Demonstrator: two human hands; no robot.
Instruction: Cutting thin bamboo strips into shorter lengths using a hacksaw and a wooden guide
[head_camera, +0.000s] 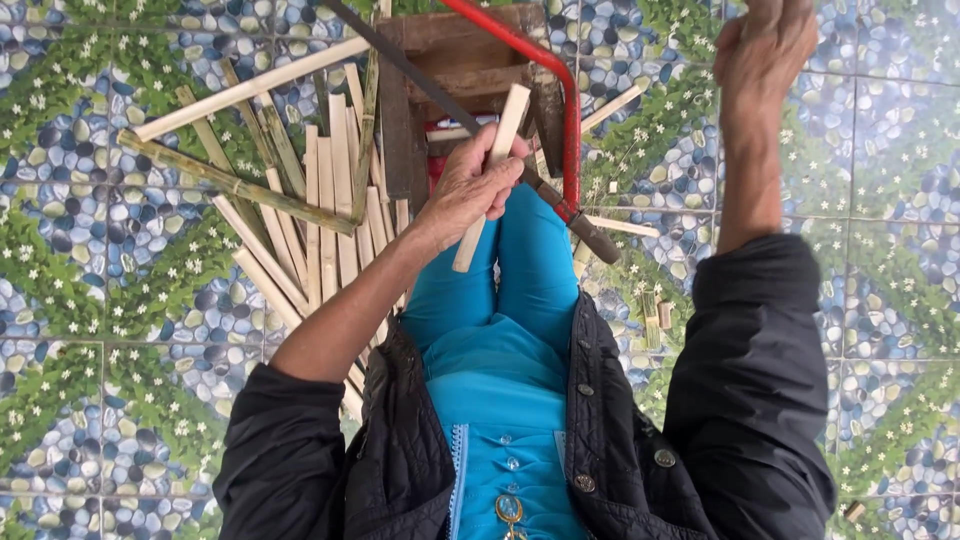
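Gripping bamboo slat (490, 180), left hand (465, 185)

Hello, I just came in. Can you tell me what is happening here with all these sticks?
A person in a black jacket is working over a tiled floor. The left hand grips a short pale bamboo strip, held against the blade of a red-framed hacksaw that lies across a small wooden stand. The right hand is raised at the top edge; what it holds cannot be told. A pile of split bamboo strips lies on the floor beside the left arm.
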